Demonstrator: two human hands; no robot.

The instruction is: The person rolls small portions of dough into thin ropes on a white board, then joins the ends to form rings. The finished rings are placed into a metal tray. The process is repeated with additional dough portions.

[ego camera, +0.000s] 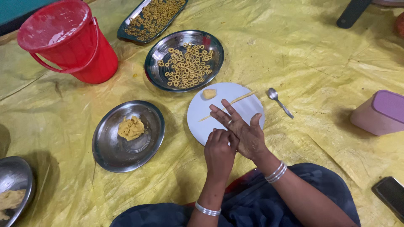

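dough sits far left in a steel bowl [14, 191], w/ another lump of dough [131, 128] in the steel plate [126, 136] just right of it. red bucket [69, 40] stands above, well apart from the hands. next across: a dark tray [152, 17] and a round steel dish [184, 59], both full of small dough rings.

left hand [220, 153] is curled closed, fingers pinched at the right palm; can't tell if a bit of dough is in the pinch. right hand [243, 130] is spread flat, fingers straight, over the near edge of the white round board [225, 111], gripping nothing. on the board a thin dough rope [229, 103] runs diagonally from beside the fingers to the upper right, w/ a small dough ball [209, 93] near the top rim.

risk, imo: the rope is thin, so a sweep of the right fingers could snap or smear it; sticky palms could also drag it off the board.

right of the board: spoon [279, 101] on the yellow sheet [315, 63], a pink box [378, 112], a dark phone [391, 194] near the knee. nothing blocks the board; the ring dish sits just above its rim.
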